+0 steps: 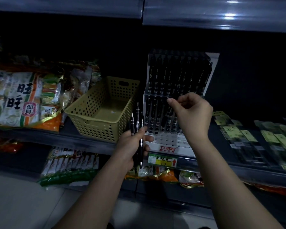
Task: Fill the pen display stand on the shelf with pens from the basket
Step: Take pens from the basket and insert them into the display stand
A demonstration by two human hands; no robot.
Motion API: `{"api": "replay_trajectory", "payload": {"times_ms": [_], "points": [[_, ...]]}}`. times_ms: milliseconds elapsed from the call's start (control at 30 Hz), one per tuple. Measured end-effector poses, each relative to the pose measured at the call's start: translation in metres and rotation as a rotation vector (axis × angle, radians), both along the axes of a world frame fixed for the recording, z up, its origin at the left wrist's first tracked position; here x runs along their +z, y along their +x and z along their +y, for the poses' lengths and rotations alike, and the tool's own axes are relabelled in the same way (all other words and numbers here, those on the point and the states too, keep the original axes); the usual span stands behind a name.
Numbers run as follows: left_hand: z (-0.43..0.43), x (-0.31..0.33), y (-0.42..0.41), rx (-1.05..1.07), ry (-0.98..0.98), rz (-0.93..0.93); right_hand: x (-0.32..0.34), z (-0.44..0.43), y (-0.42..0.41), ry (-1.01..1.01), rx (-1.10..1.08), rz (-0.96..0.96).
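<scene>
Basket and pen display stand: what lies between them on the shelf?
Head view: the pens that the left hand grips rise in that gap.

This is a small, dimly lit shop: tiered metal shelves carry bagged snacks at the left of the frame and carded packets at the right. At centre a branded pen display stand (its front reads TOME) holds rows of pens. A handwritten price label with a red arrow sits in the shelf-edge rail just below.
</scene>
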State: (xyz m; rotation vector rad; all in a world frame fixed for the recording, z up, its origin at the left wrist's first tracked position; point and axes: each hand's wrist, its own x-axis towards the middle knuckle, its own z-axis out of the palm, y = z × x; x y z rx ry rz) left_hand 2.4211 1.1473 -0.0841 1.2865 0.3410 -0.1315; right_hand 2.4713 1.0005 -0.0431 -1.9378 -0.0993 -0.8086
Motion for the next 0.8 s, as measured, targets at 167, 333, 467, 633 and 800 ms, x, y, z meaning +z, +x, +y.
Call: {"api": "replay_trajectory", "payload": {"times_ms": [167,333,467,633,800], "points": [[0.0,-0.001,0.001,0.011,-0.029,0.013,-0.007,0.002,0.002,-0.08,-0.033,-0.078],[0.002,-0.003,0.003,0.035,-0.041,0.017,-0.01,0.004,0.003,-0.119,-0.048,-0.125],[0.003,-0.004,0.005,0.037,-0.061,0.022,-0.016,0.005,0.005,-0.163,-0.058,-0.098],[0.004,-0.005,0.005,0.04,-0.058,0.01,-0.024,0.007,0.009,-0.216,-0.067,0.002],[0.005,-0.006,0.006,0.034,-0.044,0.004,-0.03,0.007,0.012,-0.219,-0.05,0.088]]}}
